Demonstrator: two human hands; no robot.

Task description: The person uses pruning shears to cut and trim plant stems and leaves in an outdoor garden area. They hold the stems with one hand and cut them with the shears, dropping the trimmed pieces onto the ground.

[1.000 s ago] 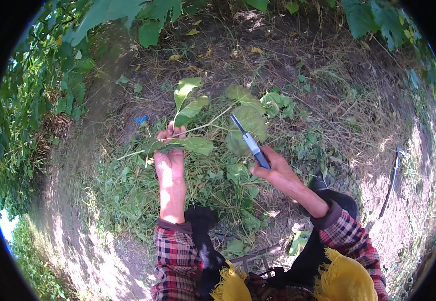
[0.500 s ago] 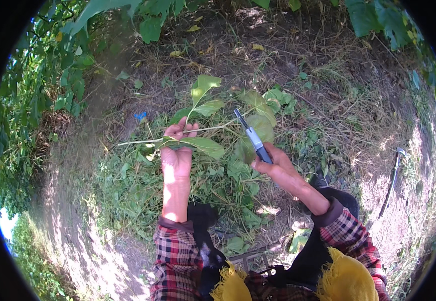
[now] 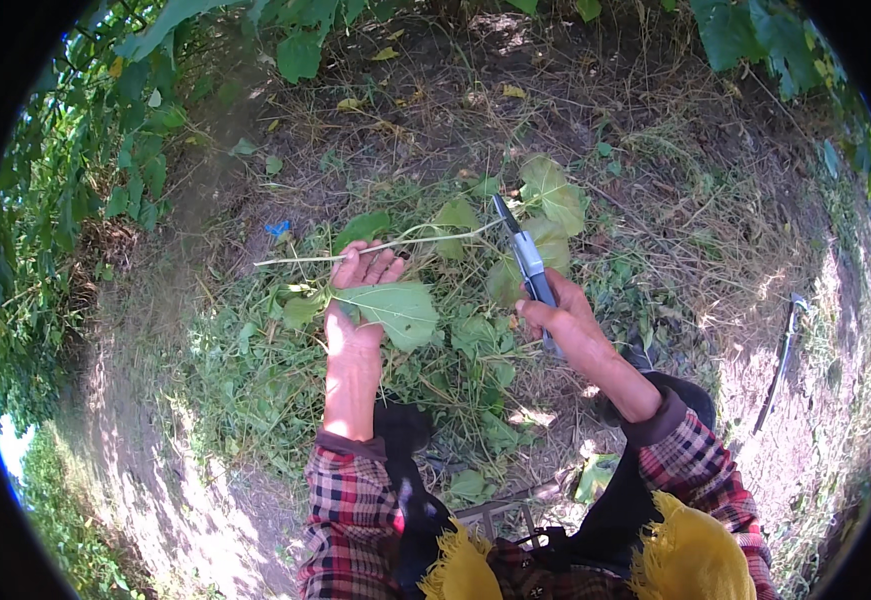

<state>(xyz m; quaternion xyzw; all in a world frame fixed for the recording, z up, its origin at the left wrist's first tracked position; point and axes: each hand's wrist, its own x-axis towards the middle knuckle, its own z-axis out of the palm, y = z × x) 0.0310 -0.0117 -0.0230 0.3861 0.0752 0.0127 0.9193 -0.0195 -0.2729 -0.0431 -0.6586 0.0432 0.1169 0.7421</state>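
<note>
My left hand [image 3: 353, 330], palm up, has its fingers curled round a long, thin green leafy stem [image 3: 435, 238]. The stem lies nearly level, its bare end sticking out to the left. A broad pale leaf [image 3: 400, 312] spreads over my left palm and hides part of it. In my right hand [image 3: 573, 320] is a pair of pruning shears [image 3: 528, 258] with a silver body, dark handles and narrow dark blades pointing up. The blades cross the stem's right part, beside several large leaves [image 3: 553, 195]; whether they touch the stem I cannot tell.
Cut greenery [image 3: 285, 385] lies heaped on the ground below my hands. A long, thin, dark tool [image 3: 781, 362] rests on the soil at right. Leafy branches [image 3: 300, 50] hang in at the top and left. A small blue scrap [image 3: 277, 229] lies left of my left hand.
The shears and my right hand have shifted slightly right and up. The stem has turned in my left hand; the leaf that stood above it is gone from there, and a broad leaf now faces up below.
</note>
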